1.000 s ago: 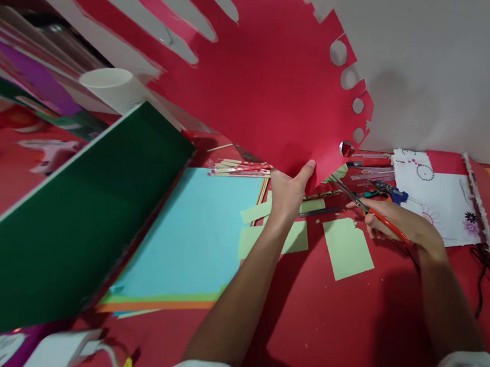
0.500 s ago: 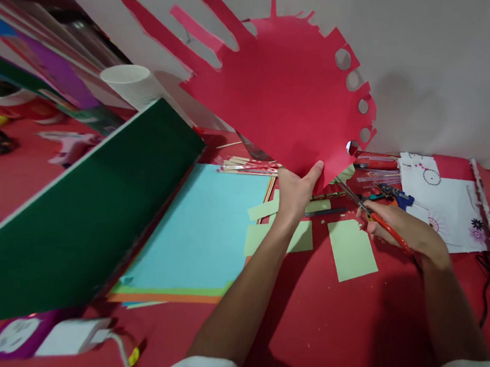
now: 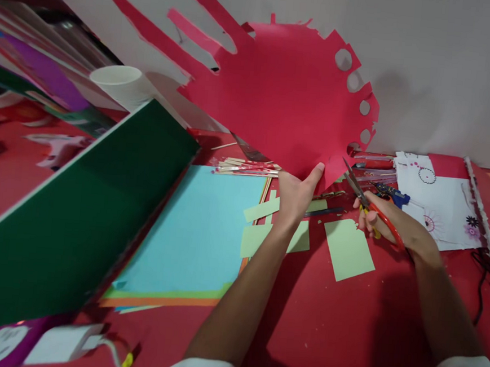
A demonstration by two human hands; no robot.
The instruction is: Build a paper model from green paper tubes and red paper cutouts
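A large sheet of red paper (image 3: pixel 286 90) is held up by its lower edge in my left hand (image 3: pixel 297 193), thumb on the near face and the other fingers hidden behind. Round holes and notches run along its right rim, and long strips stick out at its upper left. My right hand (image 3: pixel 378 216) grips scissors (image 3: pixel 384 216) with red and yellow handles. Their blades are parted and point up at the paper's lower right edge; whether they touch it I cannot tell. A pale green paper piece (image 3: pixel 349 250) lies on the table below the scissors.
Light blue paper (image 3: pixel 199 225) tops a stack at the left, beside a tilted dark green board (image 3: pixel 85 216). Behind stand a white paper roll (image 3: pixel 123 86) and bundled wooden sticks (image 3: pixel 246 166). A hot glue gun (image 3: pixel 61 149), a white charger (image 3: pixel 62 343) and a patterned white sheet (image 3: pixel 442 204) lie around.
The scissors have opened, and their blades now point more steeply upward by the red paper's edge. The red paper stays in my left hand, hardly moved. The view has shifted slightly.
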